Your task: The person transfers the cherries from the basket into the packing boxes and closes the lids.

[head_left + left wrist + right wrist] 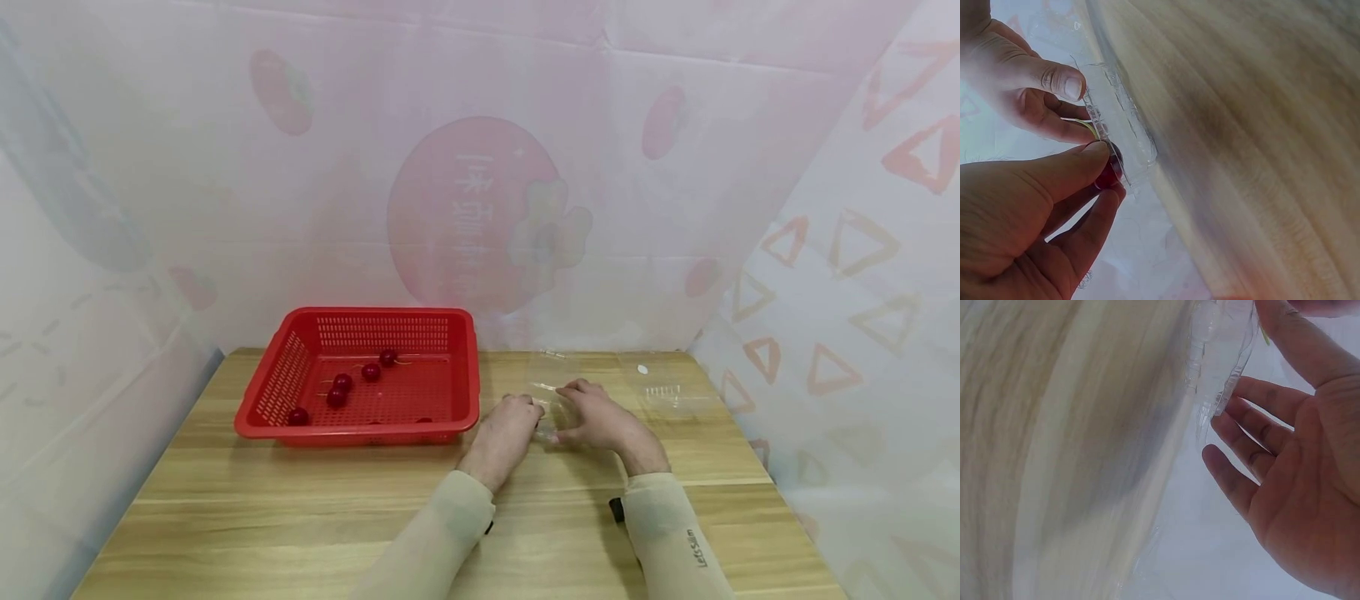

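My left hand (504, 440) pinches a dark red cherry (1107, 175) between thumb and fingers, right at the rim of a clear plastic box (1127, 122). The cherry's green stem (1088, 125) points toward the other hand. On the box's opposite side, my right hand (600, 423) holds its edge, with the thumb along the rim and the fingers against the wall. In the right wrist view, the fingers (1229, 472) of that hand lie beside the see-through wall. The clear lid (551, 368) stands raised behind the box.
To the left sits a red slotted basket (352, 432) with several cherries (371, 372) in it. Another clear plastic container (663, 393) lies at the back right of the wooden table (300, 508). Printed curtains (337, 208) enclose the table's back and sides.
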